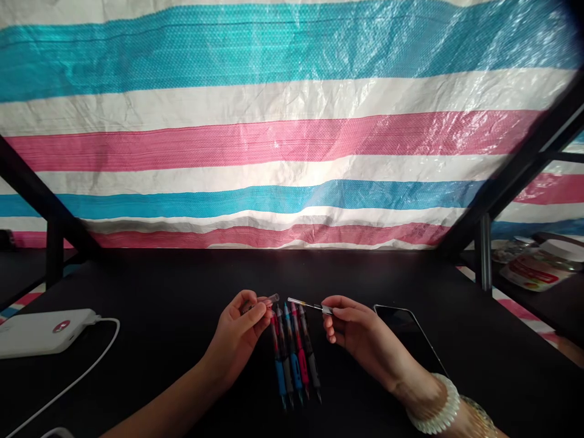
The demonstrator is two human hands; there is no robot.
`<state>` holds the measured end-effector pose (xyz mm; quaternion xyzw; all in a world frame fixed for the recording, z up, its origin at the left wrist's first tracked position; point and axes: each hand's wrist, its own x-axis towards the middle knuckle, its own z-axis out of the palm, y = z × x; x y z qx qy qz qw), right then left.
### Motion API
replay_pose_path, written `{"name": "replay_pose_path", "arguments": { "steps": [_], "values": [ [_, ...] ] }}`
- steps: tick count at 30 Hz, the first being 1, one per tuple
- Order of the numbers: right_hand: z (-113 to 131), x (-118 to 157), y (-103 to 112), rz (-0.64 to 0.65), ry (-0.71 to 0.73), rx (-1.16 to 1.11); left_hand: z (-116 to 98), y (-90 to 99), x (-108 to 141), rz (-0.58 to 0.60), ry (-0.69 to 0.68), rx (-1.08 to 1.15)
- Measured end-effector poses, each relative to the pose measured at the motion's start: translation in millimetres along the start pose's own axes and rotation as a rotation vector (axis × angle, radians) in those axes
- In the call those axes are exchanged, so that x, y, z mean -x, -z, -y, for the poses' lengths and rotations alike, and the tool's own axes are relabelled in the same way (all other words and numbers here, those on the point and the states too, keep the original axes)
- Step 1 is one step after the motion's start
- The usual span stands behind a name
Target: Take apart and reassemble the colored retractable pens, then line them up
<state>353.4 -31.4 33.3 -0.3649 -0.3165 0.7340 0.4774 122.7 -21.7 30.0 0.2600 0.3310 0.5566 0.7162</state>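
Above the black table my left hand (pixel 244 322) pinches a short clear plastic pen barrel (pixel 274 298), its end pointing right; part of it is hidden by the fingers. Facing it, my right hand (pixel 353 322) grips the dark end of a thin pen refill (pixel 303 303) between thumb and forefinger. The refill's pale end points left, a small gap apart from the barrel. Below and between both hands lies a row of several click pens (pixel 296 359), side by side, with blue, grey and pink grips.
A dark phone (pixel 410 334) lies beyond my right wrist. On the left is a white power bank (pixel 45 331) with a white cable (pixel 107 350). Black frame bars and a striped tarp (pixel 274 140) stand behind. A lidded jar (pixel 542 264) sits far right.
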Motion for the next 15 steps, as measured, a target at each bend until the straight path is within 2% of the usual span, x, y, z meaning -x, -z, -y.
{"name": "replay_pose_path", "arguments": {
  "steps": [8, 15],
  "values": [
    [0.2, -0.3, 1.6, 0.034, 0.050, -0.043, 3.1, 4.0, -0.5, 0.004, -0.007, -0.054],
    [3.0, 2.7, 0.3, 0.024, 0.075, -0.062, 6.7, 12.0, -4.1, 0.078, -0.035, -0.078]
  ]
}}
